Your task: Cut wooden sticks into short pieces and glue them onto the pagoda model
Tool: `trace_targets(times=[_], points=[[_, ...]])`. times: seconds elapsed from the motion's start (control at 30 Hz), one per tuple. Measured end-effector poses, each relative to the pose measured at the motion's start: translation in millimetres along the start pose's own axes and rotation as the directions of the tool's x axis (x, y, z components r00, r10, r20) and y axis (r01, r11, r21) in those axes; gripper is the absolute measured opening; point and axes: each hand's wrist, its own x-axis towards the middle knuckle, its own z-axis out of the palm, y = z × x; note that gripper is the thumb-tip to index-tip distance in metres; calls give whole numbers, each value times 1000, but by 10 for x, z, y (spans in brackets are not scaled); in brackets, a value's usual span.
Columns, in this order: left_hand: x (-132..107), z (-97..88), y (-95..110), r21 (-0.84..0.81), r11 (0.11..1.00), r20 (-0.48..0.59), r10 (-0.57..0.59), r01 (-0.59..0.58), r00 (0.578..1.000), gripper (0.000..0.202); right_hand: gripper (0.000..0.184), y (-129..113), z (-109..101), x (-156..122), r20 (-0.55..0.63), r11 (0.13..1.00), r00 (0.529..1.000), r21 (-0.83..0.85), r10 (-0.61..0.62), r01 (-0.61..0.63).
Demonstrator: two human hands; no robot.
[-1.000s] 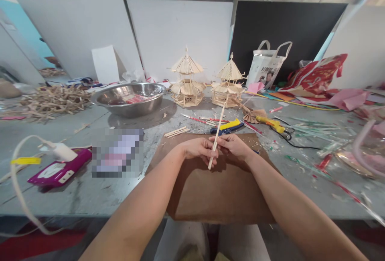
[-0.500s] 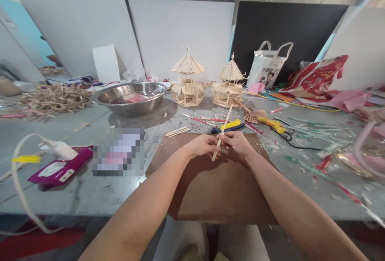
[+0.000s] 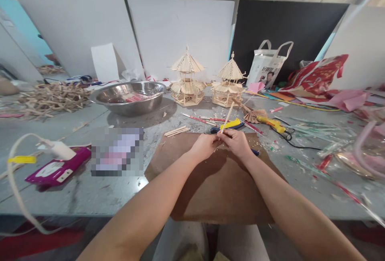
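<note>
Brown board: brown sheet [image 3: 222, 197] at the near edge of the tabletop [image 3: 72, 199], under both hands.
Left hand: left hand [image 3: 204, 147], fingers curled closed on the low end of the thin wooden sticks; contact partly hidden.
Right hand: right hand [image 3: 236, 142], just beside the left, thumb and fingers pinching the same sticks, no visible gap.
Held sticks: thin wooden sticks [image 3: 228, 116], above the sheet's far edge, tilted, upper end leaning far and right; looks like two, can't confirm. Not joined to either model.
Loose sticks: small row [image 3: 176, 131] at the sheet's far left edge, unattached.
Tools: yellow-and-blue hand tool [image 3: 231, 124] just past the hands; yellow glue gun [image 3: 272, 124] to the right, lying down, in neither hand.
Basin: steel basin [image 3: 155, 102], far left, plastic-wrapped packets inside.
Models: two-tier stick pavilions, left [image 3: 187, 86] and right [image 3: 229, 86], upright at the far side; both look roofed, so largely built, I'd judge. Finer gaps: can't tell.
</note>
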Motion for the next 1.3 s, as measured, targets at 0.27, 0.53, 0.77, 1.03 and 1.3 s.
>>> trace_targets(times=[0.27,0.53,0.77,1.03,1.3], points=[[-10,-34,13,-97,995,56,-3,8,998,24,26,47,15,29,-19,997,998,39,-61,62],[7,12,-79,-290,956,4,-45,44,999,20,19,88,26,37,-39,989,990,51,-134,136],[33,84,-149,-287,958,-25,-22,14,999,21,21,93,60,31,-60,990,988,-25,-143,142],[11,46,-112,-208,978,-77,-20,3,997,23,28,96,-79,57,-60,955,997,-294,-49,29],[43,-79,-293,-66,984,-162,-172,163,972,30,51,156,-329,37,-79,637,956,-730,281,-248]])
